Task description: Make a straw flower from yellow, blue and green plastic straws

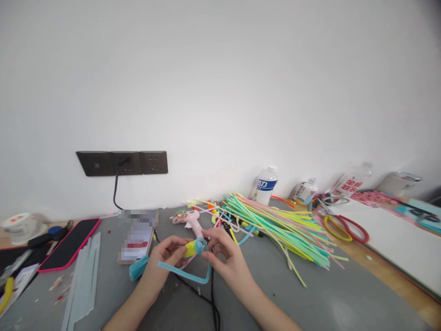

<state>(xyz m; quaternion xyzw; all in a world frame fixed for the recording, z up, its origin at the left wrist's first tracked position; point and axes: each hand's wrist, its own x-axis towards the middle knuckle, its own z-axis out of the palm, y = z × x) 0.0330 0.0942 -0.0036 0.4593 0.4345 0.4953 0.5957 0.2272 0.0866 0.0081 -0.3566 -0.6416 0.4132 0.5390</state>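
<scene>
At the middle of the mat, my left hand (169, 256) has its fingers closed around a small yellow piece (190, 249). A coiled blue end sits against the yellow piece. From it a light blue fuzzy stem (184, 274) loops down and bends back to the left. My right hand (222, 253) pinches the blue stem near the coil with thumb and forefinger. Just behind the hands lies a pink glue gun (194, 222). A bundle of blue stems (138, 268) rests beside my left wrist.
Many colored fuzzy stems (279, 225) spread to the right, before a white bottle (264, 186). Scissors (344, 227) lie farther right. A phone (138, 239), a pink-edged phone (70, 244) and glue sticks (82, 280) are at left. A black cable (212, 299) runs below my hands.
</scene>
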